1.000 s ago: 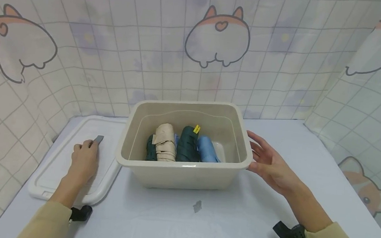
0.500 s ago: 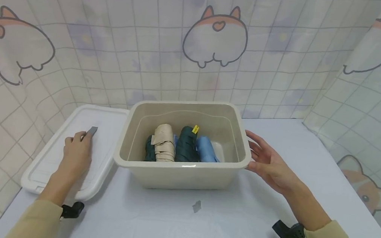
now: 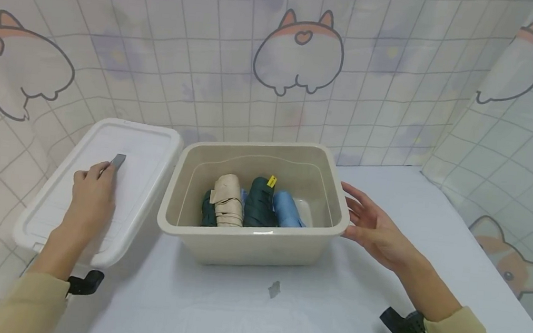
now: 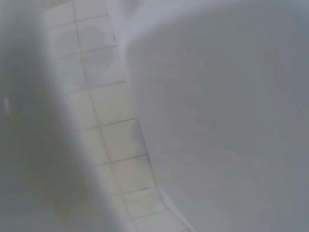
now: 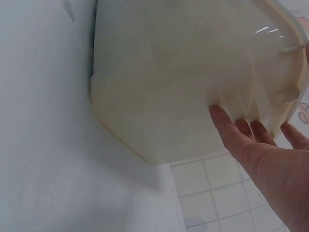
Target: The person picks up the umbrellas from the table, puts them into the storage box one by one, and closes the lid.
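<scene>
In the head view, my left hand (image 3: 92, 199) grips a small grey handle (image 3: 118, 161) on top of a white plastic lid (image 3: 134, 181). The lid is tilted, its near side raised off the table. My right hand (image 3: 381, 237) touches the right side of a beige plastic bin (image 3: 259, 250). In the right wrist view, the fingers (image 5: 224, 123) lie against the bin's outer wall (image 5: 159, 111), under the rim. Inside the bin lie a beige fabric roll (image 3: 228, 200), dark green rolls (image 3: 260, 203) and blue rolls (image 3: 287, 209). The left wrist view is blurred.
A white cloth (image 3: 310, 318) covers the table. A tile-patterned sheet with cartoon dogs (image 3: 299, 58) hangs behind and at both sides. A small grey patch (image 3: 274, 289) marks the table in front of the bin.
My left hand has moved to the left and up in the head view, and the lid has moved with it, lifting from the table. My right hand stays at the bin's side.
</scene>
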### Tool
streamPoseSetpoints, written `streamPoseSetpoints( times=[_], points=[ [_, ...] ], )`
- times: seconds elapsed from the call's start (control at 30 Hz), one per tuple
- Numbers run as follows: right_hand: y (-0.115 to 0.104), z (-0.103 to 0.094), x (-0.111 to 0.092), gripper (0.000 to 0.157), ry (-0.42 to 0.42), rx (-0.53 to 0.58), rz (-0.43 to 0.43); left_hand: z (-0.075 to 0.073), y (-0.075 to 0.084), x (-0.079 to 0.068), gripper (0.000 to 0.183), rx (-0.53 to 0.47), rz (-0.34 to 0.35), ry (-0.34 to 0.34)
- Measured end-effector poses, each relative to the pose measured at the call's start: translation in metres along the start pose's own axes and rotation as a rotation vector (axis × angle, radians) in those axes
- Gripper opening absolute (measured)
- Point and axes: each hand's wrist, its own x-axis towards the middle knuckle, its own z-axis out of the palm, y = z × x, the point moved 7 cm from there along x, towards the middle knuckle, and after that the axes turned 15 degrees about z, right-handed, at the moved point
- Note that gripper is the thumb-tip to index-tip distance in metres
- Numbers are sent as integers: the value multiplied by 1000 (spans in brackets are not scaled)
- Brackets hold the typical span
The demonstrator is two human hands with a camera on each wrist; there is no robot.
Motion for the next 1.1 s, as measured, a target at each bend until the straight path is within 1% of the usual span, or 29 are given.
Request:
streamPoseSetpoints(
  times=[0.27, 0.37, 0.47, 0.53, 0.6, 0.77, 0.93, 1.1],
  points=[
    [-1, 0, 0, 80, 2, -11, -5, -21, 3, 8, 41, -13, 1, 43],
    [-1, 0, 0, 80, -1, -7, -7, -30, 5, 12, 45, -1, 16, 51],
    [-1, 0, 0, 81, -6, 0, -10, -41, 12, 18, 48, 6, 61, 65],
    [-1, 0, 0, 81, -8, 2, -10, -47, 18, 22, 50, 0, 95, 77],
    [-1, 0, 0, 81, 0, -9, -6, -54, 26, 27, 48, -2, 138, 106],
    [-1, 1, 0, 81, 19, -30, 4, -65, 45, 40, 42, -31, 197, 146],
    [-3, 2, -1, 81, 19, -27, 5, -68, 67, 50, 45, -59, 255, 140],
    [-2, 3, -1, 81, 18, -24, 9, -67, 89, 59, 49, -75, 321, 119]
  ],
)
